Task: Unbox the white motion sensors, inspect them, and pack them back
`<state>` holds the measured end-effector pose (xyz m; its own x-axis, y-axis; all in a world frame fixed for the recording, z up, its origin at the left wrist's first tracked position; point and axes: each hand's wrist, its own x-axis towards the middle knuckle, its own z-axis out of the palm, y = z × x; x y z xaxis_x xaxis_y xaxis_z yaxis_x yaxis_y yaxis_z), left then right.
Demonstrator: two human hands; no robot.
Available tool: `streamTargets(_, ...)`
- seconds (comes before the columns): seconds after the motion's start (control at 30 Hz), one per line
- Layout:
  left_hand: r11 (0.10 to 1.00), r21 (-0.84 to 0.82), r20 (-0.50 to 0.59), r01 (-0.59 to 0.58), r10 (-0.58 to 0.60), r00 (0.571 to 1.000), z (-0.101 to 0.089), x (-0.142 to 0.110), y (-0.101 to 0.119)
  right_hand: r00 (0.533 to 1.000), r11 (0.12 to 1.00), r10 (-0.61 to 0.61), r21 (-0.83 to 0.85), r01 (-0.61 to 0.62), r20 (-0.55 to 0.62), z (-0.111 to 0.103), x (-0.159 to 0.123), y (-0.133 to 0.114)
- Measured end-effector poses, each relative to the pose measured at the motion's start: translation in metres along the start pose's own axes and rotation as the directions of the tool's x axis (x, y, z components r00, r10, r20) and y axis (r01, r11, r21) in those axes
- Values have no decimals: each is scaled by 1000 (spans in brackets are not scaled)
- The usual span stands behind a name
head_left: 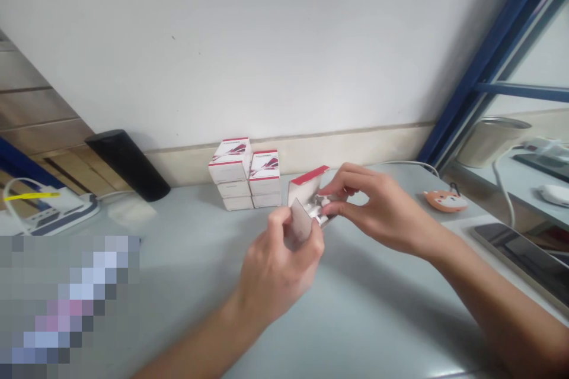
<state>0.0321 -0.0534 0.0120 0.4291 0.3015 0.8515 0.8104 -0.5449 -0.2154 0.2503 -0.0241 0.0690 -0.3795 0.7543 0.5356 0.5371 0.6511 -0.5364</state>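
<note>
My left hand [284, 257] grips a small white box [302, 222] with a red-edged flap, tilted above the table and open at the top. At the mouth of that box, the thumb and fingers of my right hand [371, 207] pinch a small white item [323, 199], whose kind I cannot make out. More white material shows inside the box, partly hidden by my fingers. Just behind and to the left, several white boxes with red trim [233, 169] stand stacked in two columns against the wall.
A black cylinder [131, 166] leans at the back left, near a power strip [66, 216]. To the right lie an orange animal-faced item [446, 200] and a dark phone-like slab [524, 254]. A blue frame [480, 65] rises at the right. The lower left is pixelated.
</note>
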Motion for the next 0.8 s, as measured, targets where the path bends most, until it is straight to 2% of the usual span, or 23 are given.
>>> streamTargets(0.13, 1000, 3, 9, -13, 13, 1000, -1, -1, 1, 993, 991, 115, 68, -117, 25, -3, 1, -7)
streamTargets(0.33, 1000, 2, 31, -3, 2, 1000, 0, -4, 3, 990, 985, 138, 110, -132, -44, 8, -1, -15)
streamTargets(0.4, 1000, -21, 36, -14, 15, 999, 0, -4, 4, 987, 991, 128, 52, -123, -96, 14, -2, -17)
streamTargets(0.47, 999, -40, 41, -16, 17, 999, -1, -4, 5, 986, 993, 70, -82, -83, -153, 19, -3, -17)
streamTargets(0.53, 998, -65, 45, -2, 5, 999, -2, -3, 6, 986, 968, -34, -249, -8, -162, 23, -3, -16)
streamTargets(0.67, 987, -153, 43, 52, -46, 998, -3, -1, 7, 972, 842, -190, -532, 90, -136, 22, -8, -18)
streamTargets(0.73, 976, -189, 44, 105, -99, 994, -2, -1, 6, 957, 819, -234, -565, 100, -171, 17, -20, -26)
streamTargets(0.8, 957, -233, 48, 173, -166, 985, 1, -2, 2, 948, 878, -245, -461, 127, -204, 11, -39, -39)
